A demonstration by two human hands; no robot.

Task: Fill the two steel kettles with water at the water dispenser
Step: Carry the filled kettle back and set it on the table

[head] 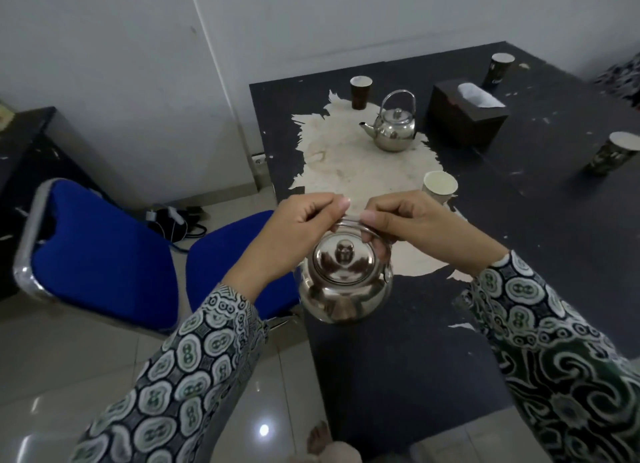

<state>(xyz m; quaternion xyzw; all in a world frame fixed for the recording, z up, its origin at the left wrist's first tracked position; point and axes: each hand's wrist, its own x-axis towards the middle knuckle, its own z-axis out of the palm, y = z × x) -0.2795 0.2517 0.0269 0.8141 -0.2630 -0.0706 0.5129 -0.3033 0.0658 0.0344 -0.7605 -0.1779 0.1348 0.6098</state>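
Observation:
A shiny steel kettle (343, 282) with its lid on hangs in the air over the near left edge of the dark table (398, 376). My left hand (298, 230) and my right hand (408, 223) both pinch its thin wire handle from either side, fingers closed around it. A second steel kettle (393, 127) stands upright farther back on the table, handle raised, spout pointing left, on a worn pale patch of the tabletop. No water dispenser is in view.
Several paper cups stand on the table: a pale one (439, 185) just behind my right hand, dark ones (360, 92) (500, 69) (613, 154) farther off. A dark tissue box (467, 116) sits right of the far kettle. A blue chair (104, 255) stands left, on tiled floor.

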